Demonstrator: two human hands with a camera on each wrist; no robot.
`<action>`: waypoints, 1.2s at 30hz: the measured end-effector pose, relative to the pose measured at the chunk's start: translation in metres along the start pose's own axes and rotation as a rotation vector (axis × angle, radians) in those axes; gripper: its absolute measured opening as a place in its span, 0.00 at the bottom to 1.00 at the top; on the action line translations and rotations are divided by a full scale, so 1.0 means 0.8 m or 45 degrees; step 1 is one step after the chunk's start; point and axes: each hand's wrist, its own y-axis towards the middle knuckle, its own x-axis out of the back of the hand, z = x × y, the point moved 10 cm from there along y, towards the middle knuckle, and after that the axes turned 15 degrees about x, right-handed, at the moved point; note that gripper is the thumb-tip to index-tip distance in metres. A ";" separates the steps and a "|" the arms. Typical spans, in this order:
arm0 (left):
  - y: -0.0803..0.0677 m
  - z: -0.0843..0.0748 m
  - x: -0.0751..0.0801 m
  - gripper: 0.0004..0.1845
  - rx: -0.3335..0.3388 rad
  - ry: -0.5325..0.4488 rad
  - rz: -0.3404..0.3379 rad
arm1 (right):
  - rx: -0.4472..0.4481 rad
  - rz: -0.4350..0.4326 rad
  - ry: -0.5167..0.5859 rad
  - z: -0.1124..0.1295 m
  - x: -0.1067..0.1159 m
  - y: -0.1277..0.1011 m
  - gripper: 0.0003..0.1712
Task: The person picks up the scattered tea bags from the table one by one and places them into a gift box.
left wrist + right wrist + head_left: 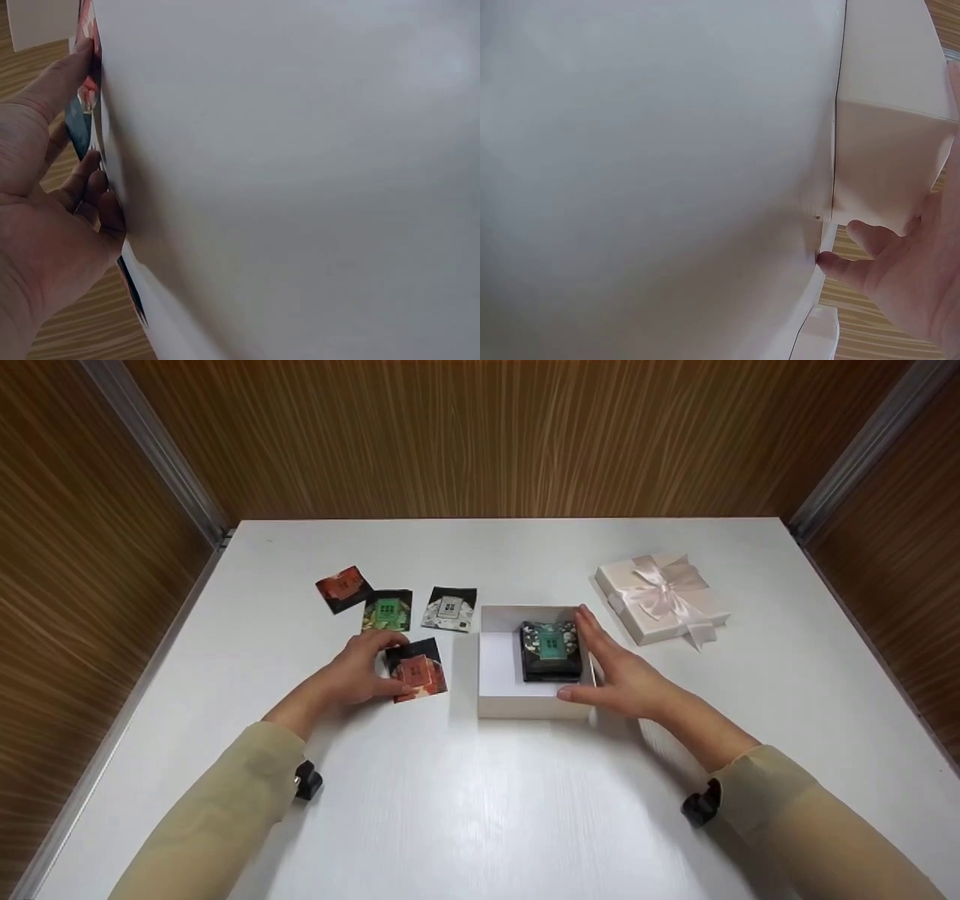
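My left hand holds a flat black and orange-red sachet by its left side, the thumb at the near corner and the fingers at the far one. In the left wrist view the thumb lies on the sachet's face. An open white box stands just right of it. Inside, against the right wall, lies a stack of black sachets with a teal label. My right hand grips the box's right side, thumb at the near wall and fingers toward the far corner; the right wrist view shows fingertips low by the wall.
Beyond my left hand lie a red sachet, a green one and a white-grey one. A pale pink box lid with a satin bow rests at the back right. Wood-grain panels border the white table.
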 end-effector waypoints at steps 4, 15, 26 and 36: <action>0.001 -0.002 0.000 0.35 -0.022 -0.038 0.009 | -0.006 -0.005 -0.001 -0.001 0.000 -0.001 0.70; 0.002 0.007 -0.005 0.39 0.075 -0.060 0.064 | -0.002 -0.012 0.015 -0.001 0.000 -0.002 0.69; 0.004 0.010 -0.003 0.43 0.130 -0.075 0.058 | 0.002 -0.017 0.031 0.000 -0.001 -0.003 0.70; 0.004 0.002 0.009 0.39 0.137 -0.148 0.054 | 0.001 -0.017 0.031 0.001 0.000 -0.001 0.70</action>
